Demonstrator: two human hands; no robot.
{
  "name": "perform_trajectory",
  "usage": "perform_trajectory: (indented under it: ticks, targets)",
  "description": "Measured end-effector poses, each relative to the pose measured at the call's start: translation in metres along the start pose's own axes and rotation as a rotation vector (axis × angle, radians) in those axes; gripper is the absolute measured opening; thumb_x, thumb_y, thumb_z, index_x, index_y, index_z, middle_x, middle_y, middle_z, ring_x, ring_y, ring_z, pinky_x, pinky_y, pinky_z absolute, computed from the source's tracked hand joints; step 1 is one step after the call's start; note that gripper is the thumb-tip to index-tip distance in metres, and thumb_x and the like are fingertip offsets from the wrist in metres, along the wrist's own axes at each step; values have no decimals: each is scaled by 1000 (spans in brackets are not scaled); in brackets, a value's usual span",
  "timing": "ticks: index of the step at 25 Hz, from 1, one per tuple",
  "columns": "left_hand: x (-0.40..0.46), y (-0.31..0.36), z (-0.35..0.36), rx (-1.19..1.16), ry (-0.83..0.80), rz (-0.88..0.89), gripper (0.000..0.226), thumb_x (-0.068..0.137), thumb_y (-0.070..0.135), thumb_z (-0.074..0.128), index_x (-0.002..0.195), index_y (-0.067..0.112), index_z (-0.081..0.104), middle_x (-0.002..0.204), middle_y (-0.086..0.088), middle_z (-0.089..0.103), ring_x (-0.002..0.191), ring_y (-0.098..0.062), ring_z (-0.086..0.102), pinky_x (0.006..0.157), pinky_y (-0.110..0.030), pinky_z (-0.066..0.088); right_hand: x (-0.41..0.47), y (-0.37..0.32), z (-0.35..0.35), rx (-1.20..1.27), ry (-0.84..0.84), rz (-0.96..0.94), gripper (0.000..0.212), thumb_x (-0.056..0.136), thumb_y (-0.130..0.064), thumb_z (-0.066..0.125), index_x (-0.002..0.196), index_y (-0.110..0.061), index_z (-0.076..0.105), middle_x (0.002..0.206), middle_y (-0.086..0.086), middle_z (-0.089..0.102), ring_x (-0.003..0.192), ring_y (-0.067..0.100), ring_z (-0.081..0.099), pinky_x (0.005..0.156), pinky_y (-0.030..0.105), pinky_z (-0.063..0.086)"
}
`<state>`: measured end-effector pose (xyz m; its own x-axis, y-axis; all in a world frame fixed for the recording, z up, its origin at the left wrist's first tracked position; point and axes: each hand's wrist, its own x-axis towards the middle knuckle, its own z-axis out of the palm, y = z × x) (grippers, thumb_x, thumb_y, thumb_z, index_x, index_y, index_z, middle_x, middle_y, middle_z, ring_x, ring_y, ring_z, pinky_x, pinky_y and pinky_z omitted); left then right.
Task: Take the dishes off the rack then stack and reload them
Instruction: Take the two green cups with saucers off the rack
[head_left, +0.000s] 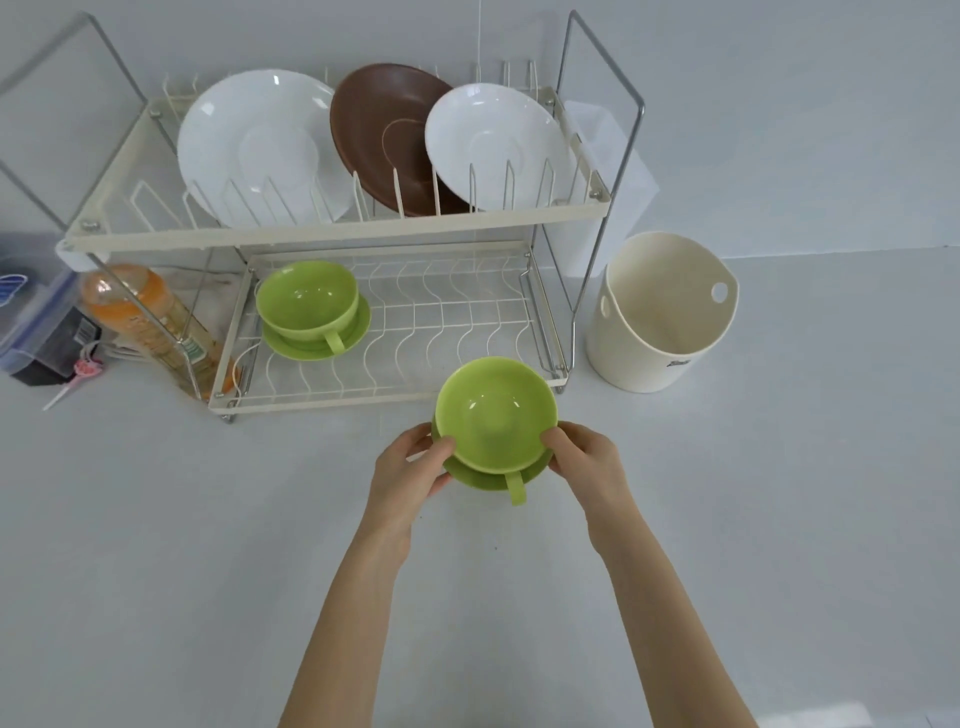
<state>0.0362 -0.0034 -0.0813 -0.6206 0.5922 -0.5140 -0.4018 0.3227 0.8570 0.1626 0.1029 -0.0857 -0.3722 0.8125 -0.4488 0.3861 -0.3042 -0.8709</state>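
A green cup (493, 413) sits on a green saucer (485, 475), its handle pointing toward me, just in front of the two-tier wire rack (332, 236). My left hand (410, 465) grips the saucer's left edge and my right hand (584, 460) grips its right edge. A second green cup (306, 299) on its saucer (291, 345) stands at the left of the lower tier. On the upper tier stand a large white plate (260, 148), a brown plate (384, 140) and a smaller white plate (496, 145), all leaning upright.
A cream plastic bucket (662, 312) stands right of the rack. Left of the rack lie an orange bottle (140, 312), a lidded plastic box (36, 317) and a pink-tipped stick (78, 376). The white countertop (182, 545) stretches toward me.
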Motion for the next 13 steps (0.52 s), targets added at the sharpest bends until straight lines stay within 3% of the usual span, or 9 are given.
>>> perform_trajectory:
  ticks: [3,8,11,13]
  targets:
    - [-4,-18,4,15,-1,-58,35,85,12,53,120,6,55,123,-12,59,106,-18,60,83,-27,49,-2,12,-5,-29,-4,39,36,81,-17,48,99,15,53,79,7,43,76,18,39,91,52,44]
    - [3,-33,10,91,1,-91,30,84,14,54,113,12,59,114,-8,62,99,-18,61,82,-25,47,2,25,-7,-43,0,123,35,82,-18,48,93,15,53,78,8,39,75,19,36,75,41,44]
    - [10,-35,13,161,8,-90,16,83,14,55,88,26,66,102,-4,65,100,-20,62,88,-28,47,9,29,-7,-71,5,150,33,82,-18,48,88,14,54,77,8,39,75,20,35,71,30,31]
    - [13,-36,15,178,13,-84,23,83,14,55,73,33,62,93,0,67,98,-22,63,87,-29,48,14,33,-5,-83,15,152,35,83,-17,49,96,16,53,78,8,40,75,19,35,70,29,28]
